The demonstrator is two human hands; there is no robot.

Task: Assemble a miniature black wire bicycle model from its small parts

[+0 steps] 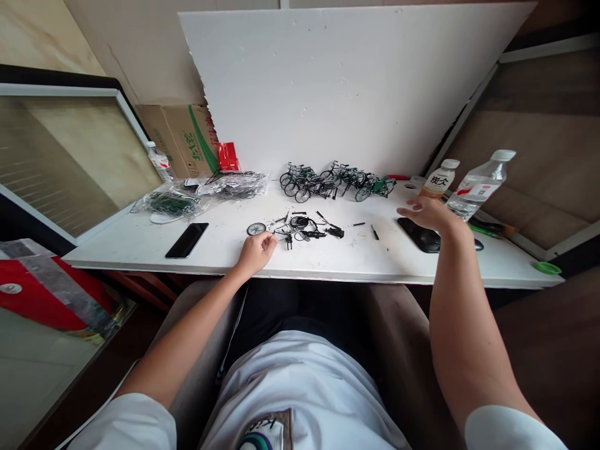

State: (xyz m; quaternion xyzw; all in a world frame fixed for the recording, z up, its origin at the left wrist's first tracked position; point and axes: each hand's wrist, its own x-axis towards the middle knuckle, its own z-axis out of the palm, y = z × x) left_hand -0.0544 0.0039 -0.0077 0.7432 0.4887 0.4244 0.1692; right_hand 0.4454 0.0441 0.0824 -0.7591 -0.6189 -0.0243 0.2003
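Observation:
My left hand (259, 251) is closed at the table's front middle, its fingertips pinched on something I cannot make out. Just beyond it lies a small spoked wheel (256, 229), and to its right are scattered black bicycle parts (307, 228). My right hand (424, 214) hovers over the right side with its fingers apart and nothing visible in them. Below and beside it is a black case-like object (419, 235), and the brown-labelled bottle (440, 179) stands just behind it. Several assembled miniature bicycles (309, 184) stand at the back middle.
Bagged parts (234, 185) and a phone (187, 240) lie on the left of the white table (225, 259). A clear bottle (482, 184) stands at the right, near a green lid (547, 268). A white board (328, 81) rises behind.

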